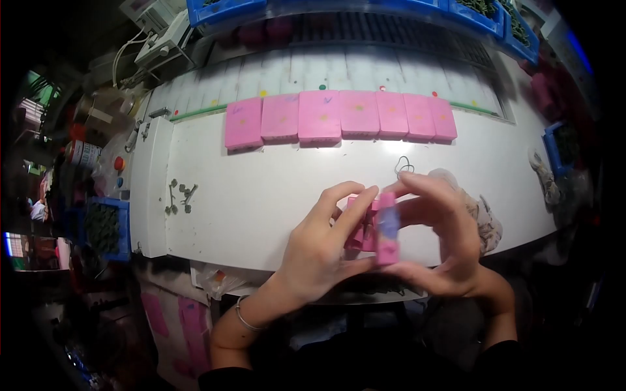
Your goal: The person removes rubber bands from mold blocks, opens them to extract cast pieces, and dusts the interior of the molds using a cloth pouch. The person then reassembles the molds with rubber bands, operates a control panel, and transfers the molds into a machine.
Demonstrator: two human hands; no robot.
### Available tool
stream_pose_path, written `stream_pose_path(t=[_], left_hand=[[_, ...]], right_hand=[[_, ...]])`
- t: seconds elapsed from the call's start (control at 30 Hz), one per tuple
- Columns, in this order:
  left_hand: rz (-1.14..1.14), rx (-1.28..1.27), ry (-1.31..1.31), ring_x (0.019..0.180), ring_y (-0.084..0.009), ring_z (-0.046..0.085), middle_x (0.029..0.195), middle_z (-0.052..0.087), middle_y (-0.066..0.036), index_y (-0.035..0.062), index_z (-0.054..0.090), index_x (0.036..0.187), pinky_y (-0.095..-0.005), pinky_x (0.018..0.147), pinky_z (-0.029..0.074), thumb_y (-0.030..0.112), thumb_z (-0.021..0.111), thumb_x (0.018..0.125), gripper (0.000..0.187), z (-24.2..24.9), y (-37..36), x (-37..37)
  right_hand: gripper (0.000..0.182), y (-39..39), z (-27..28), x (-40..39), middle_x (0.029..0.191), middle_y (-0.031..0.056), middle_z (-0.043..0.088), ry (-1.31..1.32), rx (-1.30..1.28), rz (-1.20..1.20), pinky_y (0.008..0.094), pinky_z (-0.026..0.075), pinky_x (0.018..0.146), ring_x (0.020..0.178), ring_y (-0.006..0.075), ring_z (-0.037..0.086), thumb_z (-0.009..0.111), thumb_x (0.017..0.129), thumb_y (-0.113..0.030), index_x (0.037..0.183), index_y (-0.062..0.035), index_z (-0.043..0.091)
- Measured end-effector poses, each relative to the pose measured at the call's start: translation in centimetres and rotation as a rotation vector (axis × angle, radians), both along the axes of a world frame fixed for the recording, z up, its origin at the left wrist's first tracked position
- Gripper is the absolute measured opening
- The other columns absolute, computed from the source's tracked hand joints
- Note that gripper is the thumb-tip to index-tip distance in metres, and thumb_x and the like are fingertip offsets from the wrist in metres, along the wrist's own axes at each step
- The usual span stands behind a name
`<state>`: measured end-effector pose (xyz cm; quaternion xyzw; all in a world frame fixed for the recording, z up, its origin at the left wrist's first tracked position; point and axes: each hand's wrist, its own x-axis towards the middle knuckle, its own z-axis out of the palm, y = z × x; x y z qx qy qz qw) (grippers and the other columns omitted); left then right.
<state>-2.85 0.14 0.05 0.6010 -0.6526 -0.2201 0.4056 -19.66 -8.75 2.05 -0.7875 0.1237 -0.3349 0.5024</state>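
Note:
Both hands hold a pink mold above the front of the white table. It looks parted into two pieces, though fingers cover much of it. My left hand grips the left piece between thumb and fingers. My right hand curls round the other piece, which stands on edge and has a bluish-purple patch. Detail between the two pieces is blurred. Just beyond my right fingertips lies a thin dark loop on the table. A crumpled light cloth or glove is partly hidden behind my right hand.
Several pink molds stand in a row across the table. Small green branched pieces lie at the left. Blue trays with green pieces sit at the left, right and far edge. A white machine stands back left.

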Motion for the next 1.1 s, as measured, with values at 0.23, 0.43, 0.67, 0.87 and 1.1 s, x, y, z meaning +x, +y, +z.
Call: stream_pose_path(t=[0.23, 0.43, 0.67, 0.87, 1.1], left_hand=[[-0.031, 0.299, 0.497, 0.103, -0.0268, 0.059, 0.117, 0.054, -0.013, 0.0039, 0.053, 0.12, -0.0326, 0.086, 0.049, 0.003, 0.076, 0.065, 0.06, -0.8, 0.8, 2.0], [-0.156, 0.123, 0.72, 0.115, -0.0225, 0.053, 0.125, 0.049, -0.011, 0.0033, 0.052, 0.122, -0.033, 0.097, 0.046, -0.006, 0.072, 0.066, 0.06, -4.0, 0.9, 2.8], [-0.231, 0.192, 1.051, 0.117, -0.0196, 0.049, 0.131, 0.043, -0.01, 0.0031, 0.049, 0.12, -0.0313, 0.096, 0.047, -0.011, 0.072, 0.068, 0.059, -4.9, 1.1, 3.0], [-0.243, 0.121, 0.971, 0.117, -0.0213, 0.05, 0.13, 0.045, -0.01, 0.0043, 0.05, 0.12, -0.0337, 0.097, 0.046, -0.008, 0.074, 0.067, 0.059, -5.1, 0.8, 2.9], [-0.151, -0.03, 0.343, 0.123, -0.0281, 0.046, 0.139, 0.038, -0.022, -0.0001, 0.027, 0.14, -0.036, 0.099, 0.041, 0.007, 0.081, 0.067, 0.091, -4.9, 0.7, -0.2]], right_hand=[[0.079, 1.3, -1.8, 2.8, 0.118, 0.016, 0.046, -0.023, 0.135, 0.148, 0.0241, 0.051, 0.065, 0.08, 0.0137, 0.056, 0.072, 0.076, -0.003, 0.14, -0.0003, 0.026], [0.076, 0.4, -0.1, 1.3, 0.118, 0.0165, 0.05, 0.247, 0.061, 0.051, 0.0241, 0.05, 0.062, 0.078, 0.0159, 0.059, 0.07, 0.072, 0.005, 0.137, -0.0017, 0.033], [0.079, 1.1, -0.4, 1.8, 0.099, 0.0127, 0.061, 0.463, -0.204, -0.091, 0.0313, 0.049, 0.063, 0.073, 0.0244, 0.058, 0.073, 0.058, 0.004, 0.131, -0.0025, 0.045], [0.079, 1.2, -0.8, 1.9, 0.087, 0.0085, 0.062, 0.444, -0.328, -0.134, 0.0259, 0.044, 0.05, 0.057, 0.0156, 0.051, 0.075, 0.06, 0.006, 0.132, -0.0013, 0.044], [0.079, 2.4, -1.8, 2.7, 0.077, 0.0093, 0.059, 0.444, -0.554, -0.291, 0.0294, 0.043, 0.051, 0.057, 0.0196, 0.049, 0.072, 0.054, 0.004, 0.129, 0.0039, 0.047]])
